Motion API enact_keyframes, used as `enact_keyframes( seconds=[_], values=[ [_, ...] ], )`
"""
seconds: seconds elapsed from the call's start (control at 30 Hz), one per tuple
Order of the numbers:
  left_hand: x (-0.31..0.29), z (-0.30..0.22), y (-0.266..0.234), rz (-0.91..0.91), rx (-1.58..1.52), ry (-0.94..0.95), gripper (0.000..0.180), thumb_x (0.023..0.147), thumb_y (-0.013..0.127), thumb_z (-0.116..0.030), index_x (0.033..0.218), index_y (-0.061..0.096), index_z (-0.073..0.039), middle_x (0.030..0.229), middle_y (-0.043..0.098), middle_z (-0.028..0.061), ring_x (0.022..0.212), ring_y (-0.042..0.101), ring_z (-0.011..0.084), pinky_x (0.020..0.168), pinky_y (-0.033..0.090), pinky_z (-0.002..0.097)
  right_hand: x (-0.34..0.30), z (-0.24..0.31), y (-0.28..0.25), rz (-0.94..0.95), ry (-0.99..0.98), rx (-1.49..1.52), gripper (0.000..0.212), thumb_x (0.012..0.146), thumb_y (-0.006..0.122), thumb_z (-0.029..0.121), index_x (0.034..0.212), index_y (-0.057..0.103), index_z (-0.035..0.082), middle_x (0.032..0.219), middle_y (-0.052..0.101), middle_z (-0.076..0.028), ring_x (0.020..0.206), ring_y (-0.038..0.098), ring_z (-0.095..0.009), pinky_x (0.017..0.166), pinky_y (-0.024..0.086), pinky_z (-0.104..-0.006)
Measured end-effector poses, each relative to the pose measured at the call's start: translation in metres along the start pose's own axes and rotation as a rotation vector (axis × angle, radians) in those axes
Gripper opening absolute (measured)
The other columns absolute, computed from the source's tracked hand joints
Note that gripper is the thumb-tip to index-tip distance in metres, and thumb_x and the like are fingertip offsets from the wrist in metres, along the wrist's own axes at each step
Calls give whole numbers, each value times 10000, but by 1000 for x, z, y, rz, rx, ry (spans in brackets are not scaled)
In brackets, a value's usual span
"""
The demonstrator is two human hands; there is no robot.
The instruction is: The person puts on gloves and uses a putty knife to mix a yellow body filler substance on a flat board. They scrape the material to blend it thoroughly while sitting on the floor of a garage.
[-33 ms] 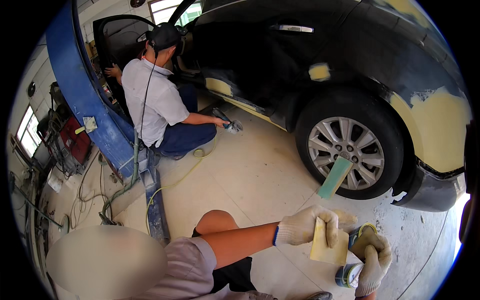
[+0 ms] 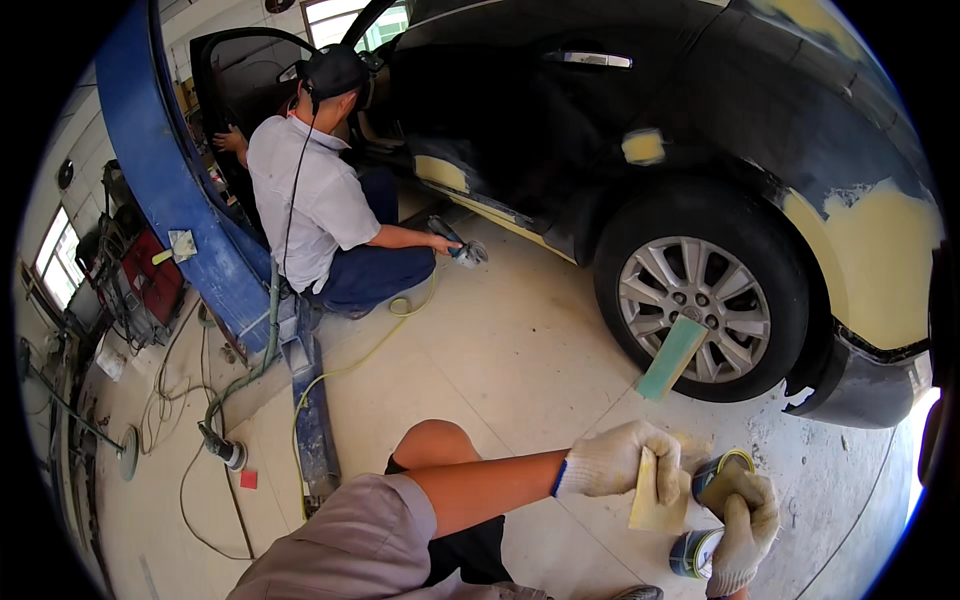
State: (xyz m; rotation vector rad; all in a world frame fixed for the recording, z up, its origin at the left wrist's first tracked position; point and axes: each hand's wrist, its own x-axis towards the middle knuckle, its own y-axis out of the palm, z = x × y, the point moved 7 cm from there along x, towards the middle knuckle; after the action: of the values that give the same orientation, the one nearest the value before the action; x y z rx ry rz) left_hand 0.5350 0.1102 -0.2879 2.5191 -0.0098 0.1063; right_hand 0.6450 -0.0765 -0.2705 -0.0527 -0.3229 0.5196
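Observation:
Both my hands wear off-white work gloves. My left hand (image 2: 622,462), reaching in at the lower right, pinches a flat, pale yellow plate (image 2: 658,505) that looks like a filler spreader. To its right, my right hand (image 2: 748,530) grips a thin olive-brown flat piece (image 2: 718,492), with its fingers partly hiding it. Just behind that piece stands an open can (image 2: 738,461) with a yellow rim. A second dark can (image 2: 684,556) with a pale top is beside my right hand. Beyond my hands, a long green block (image 2: 671,360) leans against the car wheel (image 2: 690,300).
The black car (image 2: 480,120) has yellow filler patches (image 2: 880,260). A co-worker (image 2: 310,190) squats by the open door, one hand on a power tool (image 2: 467,253). A blue post (image 2: 170,150), hoses, a yellow cable (image 2: 345,370) and a round sander (image 2: 232,455) are on the left.
The yellow plate in my left hand has turned to look narrower. The blurred oval at the lower left is gone, and the sander and a red square show there.

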Motion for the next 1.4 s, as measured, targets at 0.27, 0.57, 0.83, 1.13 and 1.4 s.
enact_keyframes(
  seconds=[0.27,0.57,0.83,1.13,1.4],
  values=[
    [4,42,7,129,468,145,183,863,620,90,784,743,-21,1010,722,91,880,692,185,761,556,314,-15,18,36,349,-53,-227,397,948,516,-101,1315,649,-29,1211,662,-154,1115,648,-245,951,555,-345],
    [8,10,-37,-260,-55,226,160,968,548,5,918,699,21,981,742,166,911,718,216,870,582,361,8,-15,2,173,57,-255,263,989,545,3,1206,688,-32,1079,714,-113,964,675,-209,870,567,-337],
    [7,36,-28,-283,-187,-121,324,1039,549,-173,1329,605,-37,1218,684,91,1089,675,186,955,553,358,14,-33,-8,-173,385,414,340,1064,516,309,1188,670,33,950,673,-53,754,579,-112,669,480,-274],
    [6,88,9,-360,-205,-104,363,1076,570,-199,1396,570,-29,1287,672,71,1121,650,144,977,541,319,-8,-100,54,123,458,909,577,1082,467,511,1435,514,57,1344,613,-155,1161,621,-312,983,548,-427],
    [5,66,0,-494,-255,-14,343,1056,601,-192,1352,602,-18,1226,699,73,1101,667,145,963,539,306,-32,-142,65,210,477,1005,580,1095,428,533,1458,513,88,1267,634,-113,1087,621,-247,934,522,-376]
  ],
)
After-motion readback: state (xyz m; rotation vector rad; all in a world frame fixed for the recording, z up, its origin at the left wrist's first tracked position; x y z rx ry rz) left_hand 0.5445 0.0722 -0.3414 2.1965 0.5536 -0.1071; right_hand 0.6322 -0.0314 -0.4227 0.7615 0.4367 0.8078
